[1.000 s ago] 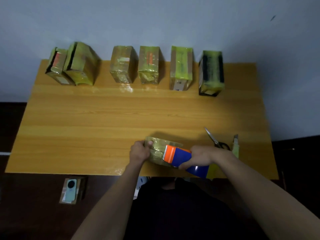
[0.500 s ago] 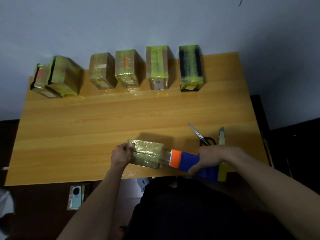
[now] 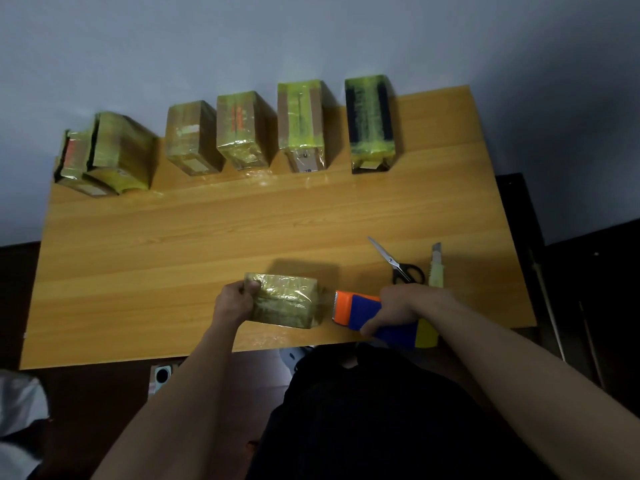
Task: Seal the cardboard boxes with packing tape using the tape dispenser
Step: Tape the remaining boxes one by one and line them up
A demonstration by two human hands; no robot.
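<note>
STEP: tape run off box end | LEFT: left hand clamped on box | RIGHT: right hand gripped round tape dispenser | METHOD: tape is kept taut, then severed against the blade.

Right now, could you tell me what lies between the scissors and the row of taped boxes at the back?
Head view: only bare table between the scissors and the row of taped boxes.

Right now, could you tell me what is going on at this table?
A person is taping a small tape-wrapped cardboard box at the near edge of the wooden table. The left hand grips its left end, while the right hand holds the blue-and-orange tape dispenser just off its right end. Six wrapped boxes line the far edge.
</note>
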